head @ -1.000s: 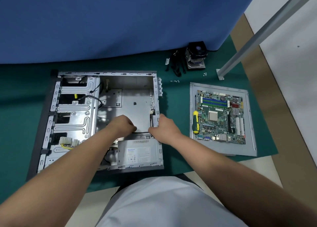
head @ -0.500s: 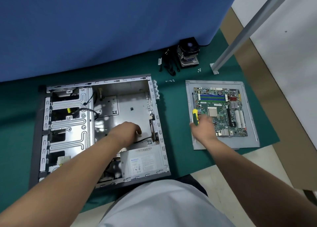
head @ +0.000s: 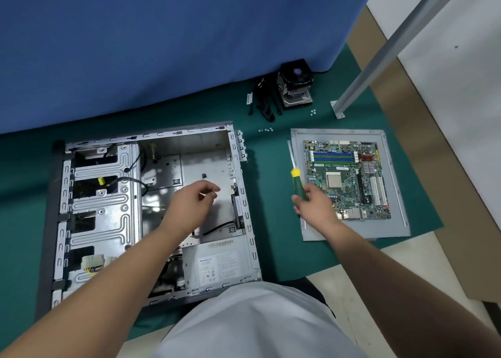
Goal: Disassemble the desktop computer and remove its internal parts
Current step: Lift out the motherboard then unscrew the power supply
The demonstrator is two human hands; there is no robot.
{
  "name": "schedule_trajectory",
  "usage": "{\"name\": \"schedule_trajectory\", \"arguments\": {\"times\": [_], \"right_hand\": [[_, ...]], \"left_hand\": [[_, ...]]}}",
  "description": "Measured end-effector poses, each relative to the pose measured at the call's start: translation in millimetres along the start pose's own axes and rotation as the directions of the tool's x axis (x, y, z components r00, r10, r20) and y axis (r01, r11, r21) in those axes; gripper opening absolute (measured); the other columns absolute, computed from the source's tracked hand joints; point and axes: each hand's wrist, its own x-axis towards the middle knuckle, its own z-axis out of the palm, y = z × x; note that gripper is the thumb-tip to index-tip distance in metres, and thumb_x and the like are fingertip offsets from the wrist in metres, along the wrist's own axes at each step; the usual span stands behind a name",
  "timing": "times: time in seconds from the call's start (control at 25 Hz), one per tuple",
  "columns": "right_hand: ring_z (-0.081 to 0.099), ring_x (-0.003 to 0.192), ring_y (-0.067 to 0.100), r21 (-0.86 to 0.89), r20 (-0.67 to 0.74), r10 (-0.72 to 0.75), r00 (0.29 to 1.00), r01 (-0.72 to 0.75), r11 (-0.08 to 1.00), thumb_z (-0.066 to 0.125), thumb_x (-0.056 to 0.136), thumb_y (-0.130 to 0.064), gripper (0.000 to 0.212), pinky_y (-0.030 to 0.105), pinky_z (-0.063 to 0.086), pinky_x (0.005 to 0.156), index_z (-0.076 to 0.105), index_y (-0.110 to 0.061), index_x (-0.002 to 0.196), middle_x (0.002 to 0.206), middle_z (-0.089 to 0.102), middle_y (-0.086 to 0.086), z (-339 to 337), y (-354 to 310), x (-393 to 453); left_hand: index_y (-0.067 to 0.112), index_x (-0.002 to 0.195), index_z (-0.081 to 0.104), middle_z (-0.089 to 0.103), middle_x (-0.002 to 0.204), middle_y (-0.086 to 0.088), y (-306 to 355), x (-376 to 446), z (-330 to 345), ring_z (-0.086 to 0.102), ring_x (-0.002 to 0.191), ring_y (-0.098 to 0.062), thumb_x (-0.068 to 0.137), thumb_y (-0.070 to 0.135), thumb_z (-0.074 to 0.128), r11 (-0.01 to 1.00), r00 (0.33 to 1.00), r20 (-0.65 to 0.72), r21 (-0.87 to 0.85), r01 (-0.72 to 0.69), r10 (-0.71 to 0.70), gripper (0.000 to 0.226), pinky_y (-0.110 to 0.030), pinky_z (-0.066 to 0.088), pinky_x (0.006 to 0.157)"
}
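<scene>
Because fasteners probably remained inside the open computer case, the right hand gripped the screwdriver beside the removed motherboard, while the left hand, fingers loosely curled and holding nothing, hovered over the chassis floor.

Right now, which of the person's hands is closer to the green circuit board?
Right. The right hand, gripping the screwdriver, is at the motherboard's left edge; the left hand is over the open computer case.

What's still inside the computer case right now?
Inside the computer case: power supply at the near corner, silver drive cage, black cables. The left hand and forearm cover part of the floor.
</scene>
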Motion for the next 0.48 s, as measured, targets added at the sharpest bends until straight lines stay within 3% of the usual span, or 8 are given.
{"name": "schedule_trajectory", "arguments": {"times": [0.12,0.24,0.32,0.4,0.48], "right_hand": [[0.07,0.075,0.012,0.226,0.134,-0.186,0.973,0.153,0.962,0.063,0.1,-0.013,0.032,0.022,0.057,0.071,0.059,-0.014,0.132,0.098,0.07,0.004,-8.5,-14.4,-25.5],[0.067,0.083,0.014,0.173,0.287,-0.316,0.904,0.276,0.946,0.064,0.1,-0.013,0.037,0.03,0.055,0.078,0.06,-0.019,0.136,0.105,0.07,0.008,-20.5,-32.2,-40.2],[0.063,0.09,0.013,0.036,0.348,-0.379,0.858,0.391,0.919,0.066,0.099,-0.014,0.038,0.031,0.051,0.085,0.062,-0.022,0.135,0.109,0.067,0.0,-26.8,-43.9,-45.0],[0.06,0.096,0.007,-0.067,0.382,-0.42,0.823,0.478,0.876,0.067,0.098,-0.016,0.036,0.023,0.045,0.09,0.064,-0.027,0.133,0.111,0.064,-0.009,-31.4,-51.4,-45.3],[0.06,0.086,0.004,0.024,0.33,-0.421,0.845,0.439,0.898,0.067,0.098,-0.015,0.031,0.017,0.045,0.082,0.067,-0.027,0.127,0.101,0.065,-0.008,-34.3,-58.6,-43.4]], "left_hand": [[0.028,0.107,0.07,0.076,0.093,0.001,21.5,0.7,-0.4,0.071,0.076,-0.011,0.1,0.012,0.062,0.924,0.998,-0.048,-0.383,0.012,-0.033,0.02,-0.015,0.051,0.063],[0.014,0.122,0.066,0.077,0.099,-0.009,37.0,1.3,-2.5,0.073,0.081,-0.02,0.102,0.017,0.063,0.702,0.995,0.024,-0.706,0.088,-0.101,0.021,-0.029,0.061,0.078],[0.006,0.118,0.067,0.076,0.096,-0.013,38.0,-1.7,-2.3,0.073,0.082,-0.023,0.101,0.017,0.064,0.595,0.992,0.046,-0.797,0.107,-0.116,0.02,-0.03,0.061,0.08],[0.002,0.106,0.07,0.077,0.089,-0.013,33.5,-7.3,-3.2,0.075,0.082,-0.023,0.101,0.013,0.064,0.586,0.99,0.037,-0.803,0.11,-0.135,0.014,-0.025,0.06,0.075],[0.001,0.101,0.071,0.077,0.089,-0.015,26.2,-13.7,-6.9,0.076,0.081,-0.022,0.099,0.013,0.066,0.567,0.982,0.072,-0.807,0.161,-0.177,0.013,-0.022,0.06,0.071]]}}
